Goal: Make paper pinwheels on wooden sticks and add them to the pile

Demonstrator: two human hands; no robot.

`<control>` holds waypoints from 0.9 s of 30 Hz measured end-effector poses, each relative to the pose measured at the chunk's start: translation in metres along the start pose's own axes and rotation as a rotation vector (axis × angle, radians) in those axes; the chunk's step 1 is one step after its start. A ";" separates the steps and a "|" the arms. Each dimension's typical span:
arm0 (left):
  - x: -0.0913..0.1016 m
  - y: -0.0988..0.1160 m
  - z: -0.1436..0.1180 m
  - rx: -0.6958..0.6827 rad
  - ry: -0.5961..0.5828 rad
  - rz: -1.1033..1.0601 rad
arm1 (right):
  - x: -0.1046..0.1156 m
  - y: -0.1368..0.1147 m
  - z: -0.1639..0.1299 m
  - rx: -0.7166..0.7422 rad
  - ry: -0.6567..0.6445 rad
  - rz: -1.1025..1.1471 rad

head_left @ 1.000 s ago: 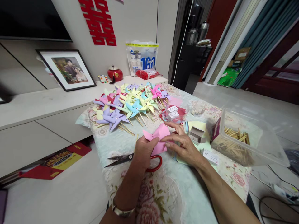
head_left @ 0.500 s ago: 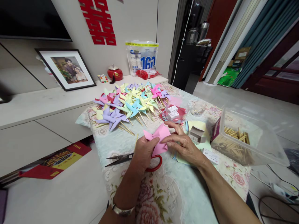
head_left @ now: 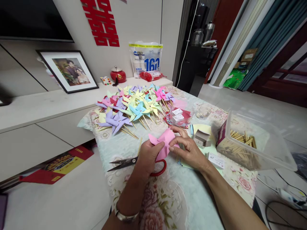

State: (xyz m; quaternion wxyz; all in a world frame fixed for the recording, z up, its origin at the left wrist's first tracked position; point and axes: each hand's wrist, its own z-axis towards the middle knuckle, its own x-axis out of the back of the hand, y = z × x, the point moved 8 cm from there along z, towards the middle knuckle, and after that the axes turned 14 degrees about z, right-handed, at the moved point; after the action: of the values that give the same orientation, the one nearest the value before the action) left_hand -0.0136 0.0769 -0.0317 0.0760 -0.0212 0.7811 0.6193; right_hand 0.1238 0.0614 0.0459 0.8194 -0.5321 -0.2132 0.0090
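The bag (head_left: 145,59) on the shelf reads "163". The pink paper (head_left: 164,142) is held above the counter (head_left: 182,195), pinched between both hands: left hand (head_left: 148,157) grips its lower edge, right hand (head_left: 189,149) its right side. Scissors (head_left: 134,163) lie beneath.

The paper (head_left: 164,140) pinched between the fingers (head_left: 173,147) was pink. Just below them lay scissors (head_left: 134,163) with black blades and red handles. Beyond the fingers spread pinwheels (head_left: 134,107) in purple, yellow, blue, pink and pale green. The tabletop (head_left: 172,195) wore a pale mint cloth patterned with pink roses. Right of the fingers, a clear bin (head_left: 251,143) held tan sticks (head_left: 240,140).
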 end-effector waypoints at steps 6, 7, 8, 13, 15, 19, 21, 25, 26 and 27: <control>0.004 0.000 0.000 -0.026 0.058 0.157 | -0.002 0.010 0.001 -0.074 0.035 -0.053; 0.003 0.001 0.000 -0.027 0.051 0.178 | -0.002 0.011 0.001 -0.080 0.036 -0.062; 0.002 0.003 -0.001 -0.025 0.045 0.195 | -0.002 0.012 0.001 -0.084 0.036 -0.069; 0.002 0.007 -0.004 -0.030 0.058 0.265 | -0.002 0.012 0.001 -0.071 0.046 -0.065; 0.002 0.007 -0.004 -0.034 0.053 0.271 | -0.002 0.012 0.001 -0.056 0.049 -0.056; 0.001 0.006 -0.004 -0.031 0.043 0.257 | -0.003 0.011 0.002 -0.041 0.048 -0.037; 0.002 0.004 -0.003 -0.029 0.043 0.249 | -0.003 0.011 0.002 -0.037 0.046 -0.031; 0.002 0.001 -0.002 -0.025 0.025 0.223 | -0.004 0.011 0.002 -0.034 0.047 -0.025; 0.002 0.000 -0.001 -0.023 0.017 0.217 | -0.004 0.011 0.002 -0.036 0.049 -0.019; 0.002 -0.001 -0.001 -0.023 0.011 0.213 | -0.004 0.010 0.002 -0.038 0.051 -0.010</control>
State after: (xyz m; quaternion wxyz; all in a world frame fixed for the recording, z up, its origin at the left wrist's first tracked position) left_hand -0.0153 0.0756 -0.0330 0.0053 0.0580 0.7722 0.6327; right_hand 0.1221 0.0667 0.0361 0.8141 -0.5467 -0.1953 -0.0127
